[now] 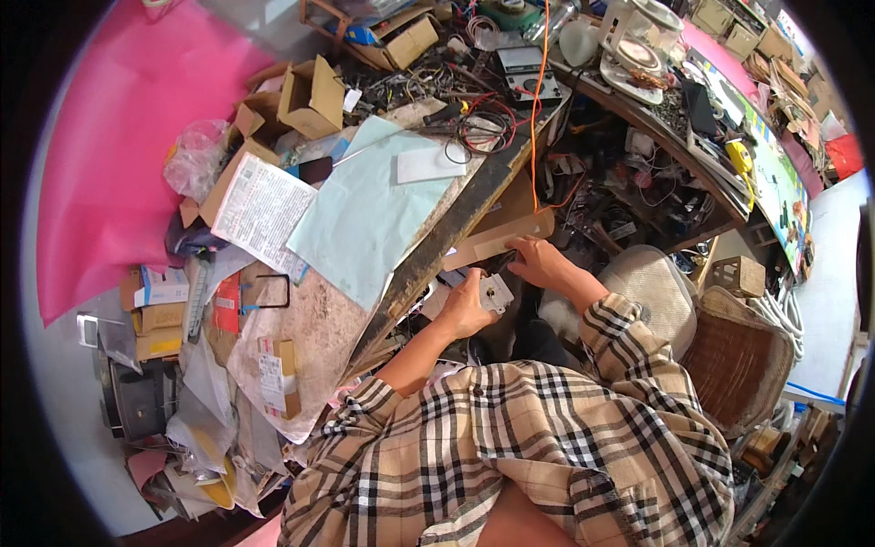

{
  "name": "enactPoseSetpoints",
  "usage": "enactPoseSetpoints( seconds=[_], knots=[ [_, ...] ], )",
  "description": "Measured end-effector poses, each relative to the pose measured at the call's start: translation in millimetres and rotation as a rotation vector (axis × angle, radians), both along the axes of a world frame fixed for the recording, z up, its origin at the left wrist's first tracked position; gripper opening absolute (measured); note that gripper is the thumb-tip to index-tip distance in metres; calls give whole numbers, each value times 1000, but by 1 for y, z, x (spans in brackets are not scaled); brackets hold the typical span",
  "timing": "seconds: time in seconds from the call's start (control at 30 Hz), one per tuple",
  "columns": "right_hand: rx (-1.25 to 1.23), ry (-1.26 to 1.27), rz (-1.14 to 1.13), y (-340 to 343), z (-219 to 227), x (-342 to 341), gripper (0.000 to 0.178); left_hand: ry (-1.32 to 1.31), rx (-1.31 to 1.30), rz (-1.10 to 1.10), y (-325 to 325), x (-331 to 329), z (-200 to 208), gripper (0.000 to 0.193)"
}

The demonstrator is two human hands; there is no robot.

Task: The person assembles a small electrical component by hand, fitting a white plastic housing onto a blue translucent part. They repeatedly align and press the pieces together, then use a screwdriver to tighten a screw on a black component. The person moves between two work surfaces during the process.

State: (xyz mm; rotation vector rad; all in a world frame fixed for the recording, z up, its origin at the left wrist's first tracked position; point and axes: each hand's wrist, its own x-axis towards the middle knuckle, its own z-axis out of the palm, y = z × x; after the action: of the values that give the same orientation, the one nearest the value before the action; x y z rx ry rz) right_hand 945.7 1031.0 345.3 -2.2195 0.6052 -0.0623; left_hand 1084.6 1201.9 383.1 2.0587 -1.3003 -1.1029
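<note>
My left hand [467, 308] grips a small white square part [497, 294], like a switch or socket module, below the worn edge of the workbench [428, 255]. My right hand [538, 263] is closed on a thin dark tool [504, 263] whose tip points down at the white part. Both forearms come out of plaid sleeves [510, 428] in the lower middle of the view. What is on the face of the white part is too small to tell.
The bench holds a pale blue sheet [369, 214], printed paper [262, 211], small cardboard boxes [310, 96], red and black wires [478, 128] and a meter [529, 77]. A pink board [118, 155] stands at left. A woven chair [738, 356] is at right.
</note>
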Motion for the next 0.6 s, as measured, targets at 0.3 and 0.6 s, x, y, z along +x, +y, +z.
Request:
enactPoseSetpoints(
  seconds=[0.3, 0.6],
  knots=[
    [-434, -90, -55, -67, -49, 82, 49, -151, -44, 41, -32, 26, -31, 75],
    [-437, -330, 83, -78, -81, 94, 41, -334, 72, 192, -51, 22, -52, 90]
  ],
)
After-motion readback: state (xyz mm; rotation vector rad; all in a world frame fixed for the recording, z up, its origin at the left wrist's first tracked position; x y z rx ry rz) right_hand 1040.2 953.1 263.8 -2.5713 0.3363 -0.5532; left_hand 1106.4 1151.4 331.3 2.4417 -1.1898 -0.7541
